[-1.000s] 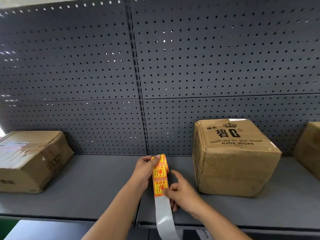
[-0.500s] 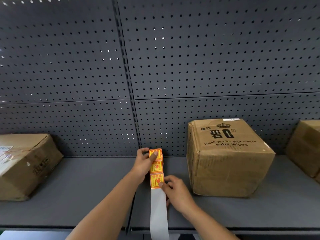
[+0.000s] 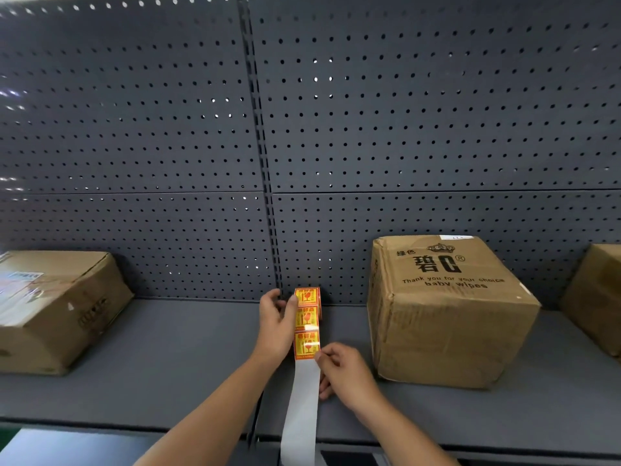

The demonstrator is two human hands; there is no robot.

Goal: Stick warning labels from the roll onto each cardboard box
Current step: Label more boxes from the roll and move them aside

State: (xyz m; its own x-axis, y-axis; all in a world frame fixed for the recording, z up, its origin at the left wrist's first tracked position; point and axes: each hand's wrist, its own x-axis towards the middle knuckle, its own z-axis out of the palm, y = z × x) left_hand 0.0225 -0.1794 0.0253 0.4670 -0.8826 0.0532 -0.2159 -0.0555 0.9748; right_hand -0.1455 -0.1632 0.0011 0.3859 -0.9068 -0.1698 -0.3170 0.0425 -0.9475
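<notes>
My left hand point(image 3: 275, 322) grips a roll of orange-and-yellow warning labels point(image 3: 307, 302) above the middle of the grey shelf point(image 3: 188, 358). A strip of labels hangs down from the roll, and bare white backing paper point(image 3: 300, 408) trails past the shelf's front edge. My right hand point(image 3: 342, 371) pinches the lower right corner of the lowest label point(image 3: 306, 346). A brown cardboard box printed "baby wipes" point(image 3: 447, 314) stands just right of my hands. Another cardboard box point(image 3: 57, 307) with tape and a paper slip on top lies at the far left.
A third cardboard box point(image 3: 598, 297) is cut off at the right edge. A dark grey pegboard wall point(image 3: 302, 129) closes the back of the shelf. A lower surface point(image 3: 50, 445) shows below the shelf's front edge at the bottom left.
My right hand's fingers have shifted from the label's left side to its lower right corner. The view has panned slightly, and the roll stays in my left hand.
</notes>
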